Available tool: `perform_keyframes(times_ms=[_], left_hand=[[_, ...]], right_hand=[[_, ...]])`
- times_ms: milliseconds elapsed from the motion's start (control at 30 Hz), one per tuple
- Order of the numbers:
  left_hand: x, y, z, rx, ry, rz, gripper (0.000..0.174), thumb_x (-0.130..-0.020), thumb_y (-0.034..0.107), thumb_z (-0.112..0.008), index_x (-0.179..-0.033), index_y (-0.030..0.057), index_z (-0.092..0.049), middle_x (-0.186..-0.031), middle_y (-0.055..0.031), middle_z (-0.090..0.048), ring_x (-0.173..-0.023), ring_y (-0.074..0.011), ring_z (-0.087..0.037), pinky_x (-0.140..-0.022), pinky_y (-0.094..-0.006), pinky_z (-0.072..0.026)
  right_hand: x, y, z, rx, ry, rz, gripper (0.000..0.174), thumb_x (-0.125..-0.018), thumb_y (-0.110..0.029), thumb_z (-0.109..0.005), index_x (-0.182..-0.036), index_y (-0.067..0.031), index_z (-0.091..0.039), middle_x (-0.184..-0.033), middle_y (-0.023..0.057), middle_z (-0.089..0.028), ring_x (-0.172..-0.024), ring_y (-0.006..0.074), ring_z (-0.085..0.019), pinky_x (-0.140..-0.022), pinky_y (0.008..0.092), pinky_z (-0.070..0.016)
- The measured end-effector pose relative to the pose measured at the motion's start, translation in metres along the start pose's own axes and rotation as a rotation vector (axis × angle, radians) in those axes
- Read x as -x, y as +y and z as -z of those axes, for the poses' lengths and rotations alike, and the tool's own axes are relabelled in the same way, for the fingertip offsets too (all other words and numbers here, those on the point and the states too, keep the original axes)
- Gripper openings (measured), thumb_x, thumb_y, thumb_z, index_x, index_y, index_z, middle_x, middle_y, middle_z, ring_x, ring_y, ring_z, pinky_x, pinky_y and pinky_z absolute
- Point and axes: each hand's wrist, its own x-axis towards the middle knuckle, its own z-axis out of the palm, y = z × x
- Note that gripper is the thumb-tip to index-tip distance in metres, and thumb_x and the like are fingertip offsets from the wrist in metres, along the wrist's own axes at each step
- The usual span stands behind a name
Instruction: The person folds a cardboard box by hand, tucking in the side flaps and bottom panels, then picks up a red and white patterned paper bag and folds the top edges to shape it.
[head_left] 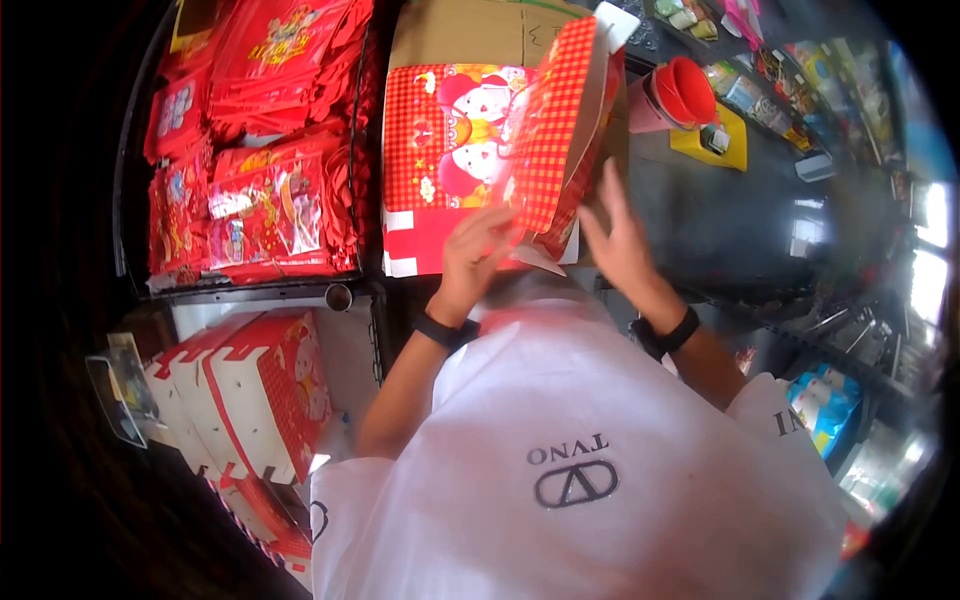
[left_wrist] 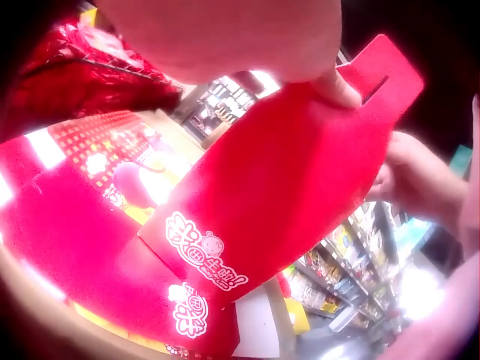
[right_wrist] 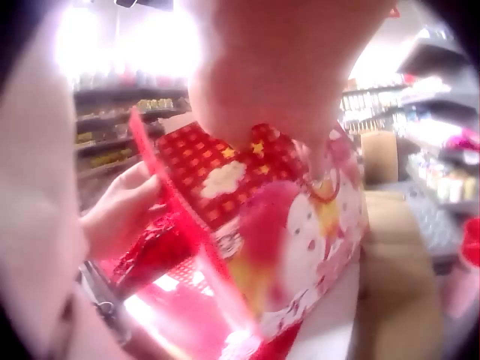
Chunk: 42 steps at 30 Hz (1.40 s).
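Observation:
A red checked cardboard gift box (head_left: pixel 560 130), printed with cartoon babies, stands partly folded up in front of me. My left hand (head_left: pixel 475 255) pinches its near left panel, thumb lying on the plain red side (left_wrist: pixel 262 180) in the left wrist view. At the box's right side is my right hand (head_left: pixel 625 240), fingers extended against the printed panel (right_wrist: pixel 300 232). Beneath and to the left lies a flat printed box sheet (head_left: pixel 450 140) of the same kind, on brown cardboard (head_left: pixel 460 35).
Red plastic packets and bags (head_left: pixel 270 190) fill a black-edged bin at the left. Folded red-and-white boxes (head_left: pixel 250 390) stand below it. To the right are a red bucket (head_left: pixel 685 90), a yellow card (head_left: pixel 715 140) and a dark tabletop (head_left: pixel 720 220).

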Motion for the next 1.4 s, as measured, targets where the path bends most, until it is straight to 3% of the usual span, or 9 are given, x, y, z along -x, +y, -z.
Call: perform_keyframes(times_ms=[67, 200, 467, 633, 867, 1000, 1200, 1300, 1400], left_hand=[[0.001, -0.006, -0.004, -0.054, -0.013, -0.08, 0.024, -0.083, -0.009, -0.075, -0.105, 0.0001, -0.077, -0.133, -0.0152, -0.074, -0.127, -0.0353, -0.068, -0.107, -0.0434, -0.0531], [-0.002, 0.003, -0.007, -0.111, -0.01, -0.11, 0.019, -0.085, -0.004, -0.077, -0.104, -0.0016, -0.078, -0.123, -0.0165, -0.077, -0.115, -0.0335, -0.074, -0.099, -0.0405, -0.0584], [-0.01, 0.021, -0.013, -0.225, -0.093, -0.164, 0.009, -0.089, -0.006, -0.076, -0.097, -0.004, -0.074, -0.117, -0.0199, -0.078, -0.108, -0.031, -0.078, -0.094, -0.0371, -0.0635], [-0.005, 0.02, -0.019, -0.268, -0.1, -0.081, 0.011, -0.088, -0.008, -0.077, -0.098, -0.0039, -0.074, -0.116, -0.0183, -0.079, -0.104, -0.0284, -0.079, -0.089, -0.0347, -0.0646], [-0.001, 0.016, -0.026, -0.298, -0.1, -0.115, 0.017, -0.086, -0.011, -0.076, -0.101, -0.0031, -0.075, -0.115, -0.0169, -0.08, -0.101, -0.0271, -0.08, -0.088, -0.0336, -0.0646], [-0.01, 0.037, -0.033, -0.364, -0.072, -0.098, 0.025, -0.091, -0.004, -0.073, -0.114, -0.0005, -0.079, -0.106, -0.0139, -0.081, -0.091, -0.026, -0.08, -0.08, -0.0338, -0.0641], [-0.003, 0.033, -0.03, -0.435, -0.074, -0.122, 0.026, -0.089, -0.003, -0.074, -0.113, 0.0018, -0.08, -0.113, -0.0167, -0.08, -0.094, -0.027, -0.08, -0.08, -0.0344, -0.0642], [-0.001, 0.025, -0.031, -0.454, -0.045, -0.192, 0.028, -0.086, -0.003, -0.075, -0.113, 0.0017, -0.08, -0.12, -0.0181, -0.078, -0.098, -0.0282, -0.079, -0.082, -0.0353, -0.0639], [-0.003, 0.033, -0.038, -0.44, -0.051, -0.167, 0.027, -0.084, -0.002, -0.076, -0.111, 0.0006, -0.08, -0.127, -0.0191, -0.075, -0.103, -0.0303, -0.078, -0.088, -0.0362, -0.063]], right_hand=[[0.021, -0.021, -0.004, -0.096, -0.229, -0.035, 0.09, -0.099, -0.004, -0.063, -0.17, -0.0021, -0.008, -0.17, 0.0363, -0.017, -0.157, 0.0516, -0.025, -0.124, 0.0481, -0.0341], [0.035, -0.012, -0.009, -0.012, -0.224, -0.011, 0.099, -0.095, 0.0, -0.064, -0.169, 0.0002, 0.003, -0.172, 0.0354, -0.011, -0.16, 0.0486, -0.019, -0.127, 0.0454, -0.029], [0.042, -0.01, -0.027, -0.082, -0.072, -0.046, 0.124, -0.091, -0.018, -0.083, -0.167, -0.0024, 0.013, -0.173, 0.0344, -0.006, -0.161, 0.0455, -0.019, -0.122, 0.0465, -0.0382], [0.033, 0.009, -0.02, -0.17, -0.103, -0.104, 0.119, -0.09, -0.022, -0.083, -0.167, 0.0027, 0.005, -0.172, 0.0351, -0.008, -0.159, 0.0494, -0.021, -0.126, 0.0492, -0.0325], [0.041, 0.017, -0.014, -0.089, -0.104, 0.08, 0.103, -0.093, -0.003, -0.069, -0.166, 0.0047, 0.004, -0.171, 0.0365, -0.012, -0.158, 0.0495, -0.022, -0.128, 0.0488, -0.0312], [0.038, 0.026, -0.007, -0.067, -0.104, 0.153, 0.101, -0.094, -0.002, -0.067, -0.166, 0.0062, 0.004, -0.171, 0.0366, -0.01, -0.159, 0.0496, -0.02, -0.129, 0.0482, -0.0291], [0.025, 0.011, 0.033, -0.343, -0.317, -0.11, 0.095, -0.096, -0.023, -0.075, -0.163, 0.013, -0.018, -0.17, 0.0348, -0.021, -0.16, 0.0383, -0.029, -0.126, 0.0402, -0.0315], [-0.001, -0.019, 0.055, -0.572, -0.356, -0.475, 0.1, -0.096, -0.047, -0.076, -0.159, 0.0148, -0.029, -0.167, 0.0338, -0.03, -0.152, 0.0383, -0.043, -0.122, 0.0406, -0.0378], [-0.008, -0.032, 0.039, -0.3, -0.321, -0.39, 0.118, -0.091, -0.063, -0.075, -0.158, 0.0175, -0.022, -0.154, 0.0358, -0.045, -0.144, 0.0396, -0.052, -0.114, 0.0415, -0.0469]])
